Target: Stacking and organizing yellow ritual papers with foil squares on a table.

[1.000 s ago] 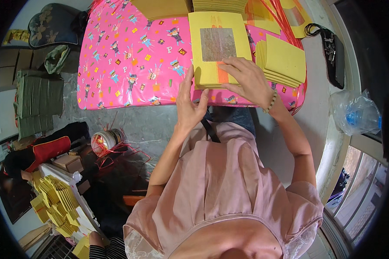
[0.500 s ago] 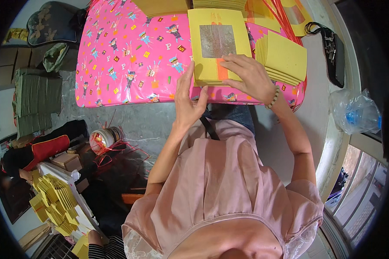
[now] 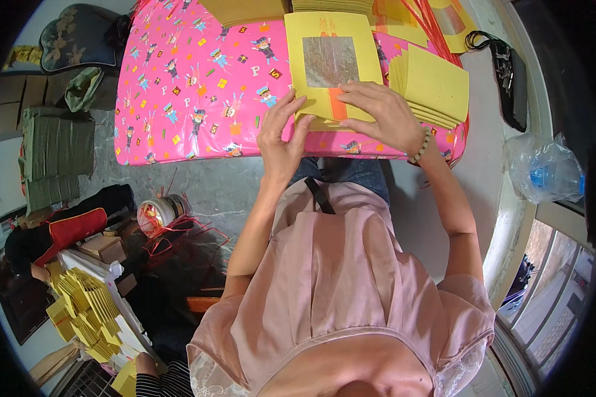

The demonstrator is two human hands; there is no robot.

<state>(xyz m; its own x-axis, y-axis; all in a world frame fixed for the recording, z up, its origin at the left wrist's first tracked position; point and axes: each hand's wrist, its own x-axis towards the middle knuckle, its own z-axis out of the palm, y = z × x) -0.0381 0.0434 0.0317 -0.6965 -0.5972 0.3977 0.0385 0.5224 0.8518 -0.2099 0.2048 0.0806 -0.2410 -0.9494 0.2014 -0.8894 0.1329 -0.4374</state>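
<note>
A yellow sheet of joss paper (image 3: 331, 61), with a silver square and an orange strip, tops a stack at the table's near edge. My left hand (image 3: 281, 135) is at its near left corner, fingers on top and thumb at the near edge, which bends up slightly. On the right, my right hand (image 3: 387, 119) presses its fingers on the orange strip, its thumb by the near edge. Both hands are closed on the sheet. A fanned pile of folded yellow paper (image 3: 436, 86) lies right of the stack.
Pink patterned plastic covers the table (image 3: 198, 86). More yellow paper stacks (image 3: 245, 12) and red strands (image 3: 425, 26) lie at the far side. A tub with red strips (image 3: 162, 213) stands on the floor at left. Lower left, another person's hand (image 3: 144, 362) is near more yellow paper.
My left hand has gone from flat beside the stack to fingers over its near left corner. The sheet's near edge now lifts; my right hand has barely moved.
</note>
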